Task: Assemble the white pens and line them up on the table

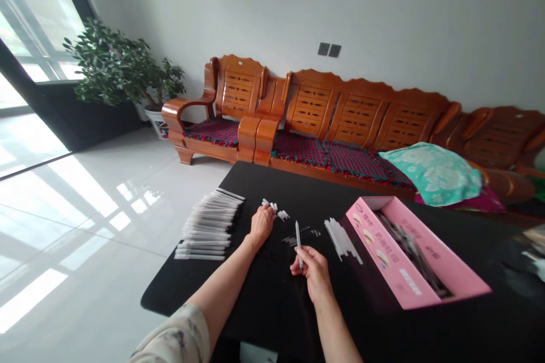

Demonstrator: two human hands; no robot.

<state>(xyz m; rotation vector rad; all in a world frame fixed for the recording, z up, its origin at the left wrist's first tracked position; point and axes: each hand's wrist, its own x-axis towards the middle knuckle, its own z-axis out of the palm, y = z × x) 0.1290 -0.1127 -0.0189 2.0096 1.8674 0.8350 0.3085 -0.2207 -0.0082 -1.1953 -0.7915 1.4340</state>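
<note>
My right hand (314, 272) pinches a slim whitish pen (298, 238) between thumb and fingers, its tip pointing up and away from me. My left hand (260, 226) reaches to small white pen caps (283, 215) lying loose on the black table. Its fingers are bent together at the caps, and what they grip is hidden. Thin dark refills (293, 240) lie just beyond my right hand. To its right is a stack of white pen barrels (342, 238). Left of my left hand, many white pens with dark ends (210, 224) lie in a long row.
A pink open box (383, 261) holding dark thin sticks (415, 255) stands on the right of the black table (272, 295). Behind the table runs a wooden sofa (357, 113) with a turquoise cloth (434, 173). A potted plant (123, 68) stands at the left.
</note>
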